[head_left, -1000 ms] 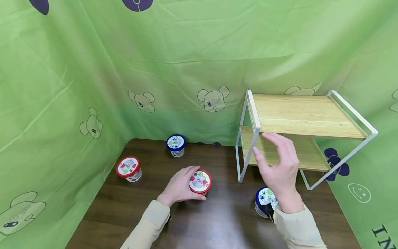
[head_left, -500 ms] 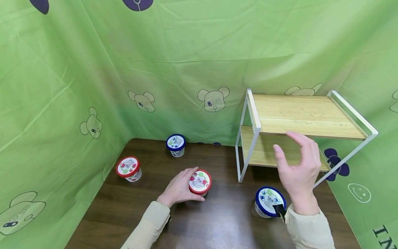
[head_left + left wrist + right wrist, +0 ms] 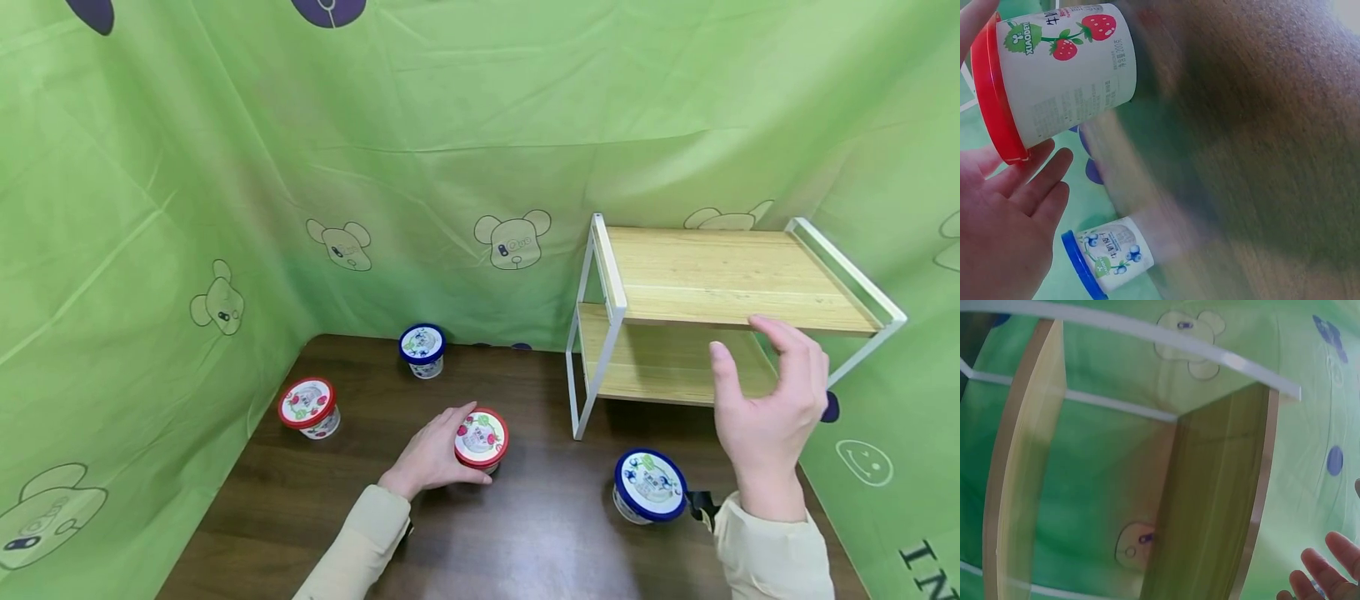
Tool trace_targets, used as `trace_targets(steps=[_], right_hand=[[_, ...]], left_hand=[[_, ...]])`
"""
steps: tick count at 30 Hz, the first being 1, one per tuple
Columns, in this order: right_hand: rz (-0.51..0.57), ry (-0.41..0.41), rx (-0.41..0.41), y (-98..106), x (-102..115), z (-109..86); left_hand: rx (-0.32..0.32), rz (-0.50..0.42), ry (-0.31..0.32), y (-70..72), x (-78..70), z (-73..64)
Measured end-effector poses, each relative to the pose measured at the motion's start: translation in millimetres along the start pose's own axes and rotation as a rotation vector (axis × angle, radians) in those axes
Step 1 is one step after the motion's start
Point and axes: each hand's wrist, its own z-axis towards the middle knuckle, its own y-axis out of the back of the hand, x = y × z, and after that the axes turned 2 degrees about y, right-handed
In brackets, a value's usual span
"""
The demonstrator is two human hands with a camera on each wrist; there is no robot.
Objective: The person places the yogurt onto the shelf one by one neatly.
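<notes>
My left hand (image 3: 435, 454) holds a red-lidded strawberry yogurt tub (image 3: 481, 438) at its lid from the left, fingers behind and thumb in front. The left wrist view shows the tub's white side (image 3: 1069, 75) with printed strawberries. My right hand (image 3: 776, 408) is raised before the shelf rack (image 3: 742, 275), thumb and fingers spread in a C with nothing between them. Below and left of it stands a blue-lidded blueberry tub (image 3: 649, 486). In the right wrist view only some fingertips (image 3: 1325, 565) of this hand show, beside the rack's boards.
Another blue-lidded tub (image 3: 422, 350) stands at the back of the brown table (image 3: 360, 400). A second red-lidded tub (image 3: 309, 407) is near the left edge. The two-tier wooden rack has a white metal frame. Green printed cloth (image 3: 420, 167) hangs behind and at both sides.
My right hand has moved rightward, from the rack's left side toward its right, uncovering the blue-lidded tub below. My left hand and the red-lidded tub have stayed nearly still.
</notes>
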Motion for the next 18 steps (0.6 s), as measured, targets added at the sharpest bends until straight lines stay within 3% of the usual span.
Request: trace_targets(steps=[7, 18], right_hand=[[-0.038, -0.042, -0.018, 10.0, -29.2, 3.2], [-0.108, -0.084, -0.019, 26.7, -57.1, 11.8]], left_hand=[[-0.010, -0.006, -0.006, -1.4, 1.4, 1.6], [-0.014, -0.011, -0.013, -2.3, 2.5, 2.8]])
